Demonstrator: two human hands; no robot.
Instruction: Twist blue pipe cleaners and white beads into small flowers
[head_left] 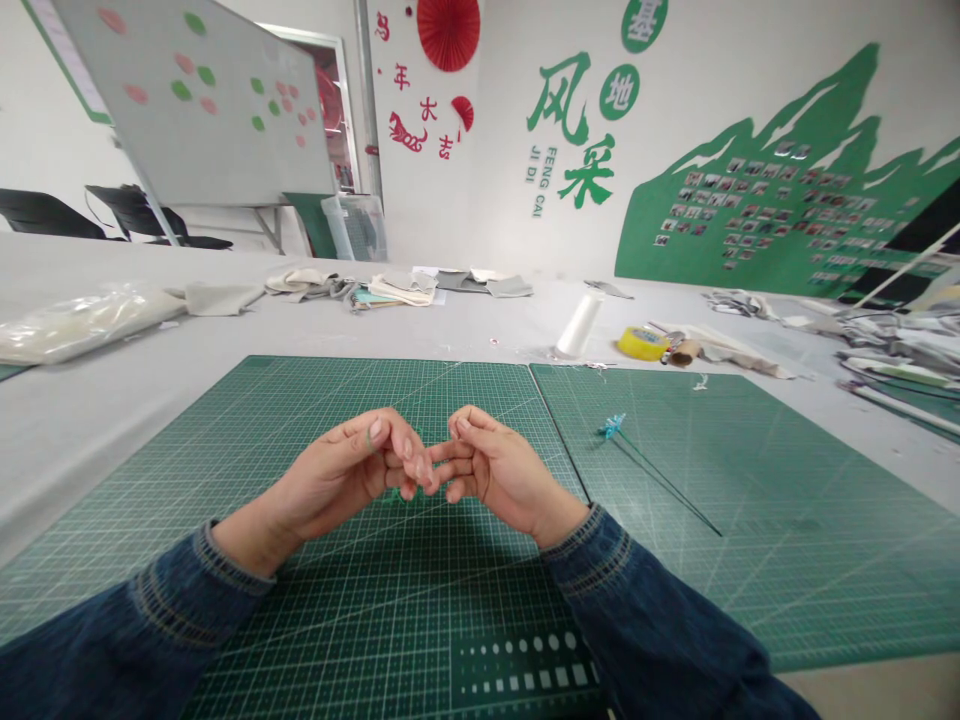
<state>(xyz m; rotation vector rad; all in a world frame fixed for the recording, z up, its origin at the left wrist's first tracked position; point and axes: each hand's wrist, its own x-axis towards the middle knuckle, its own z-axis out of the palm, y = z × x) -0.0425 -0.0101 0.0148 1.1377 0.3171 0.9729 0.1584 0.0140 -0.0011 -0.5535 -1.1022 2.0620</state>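
Observation:
My left hand (pixel 352 460) and my right hand (pixel 499 465) meet above the green cutting mat (pixel 315 600), with their fingertips touching or nearly so. The left fingers are curled together, and bits of something bright green (pixel 395 494) show behind and below them; its kind is mostly hidden. A thin green line crosses the left thumb. On my right hand the thumb and index finger are pinched together, while the other fingers reach toward the left hand; what they pinch, if anything, is too small to tell. To the right lies a small blue flower (pixel 613 427) on a thin dark green stem.
A second cutting mat (pixel 810 560) adjoins on the right. Behind the mats are a white thread cone (pixel 580 325), a yellow tape roll (pixel 643 343) and fabric scraps (pixel 405 289). A clear plastic bag (pixel 90 322) lies at the left, heaped cloth (pixel 900 335) at the right.

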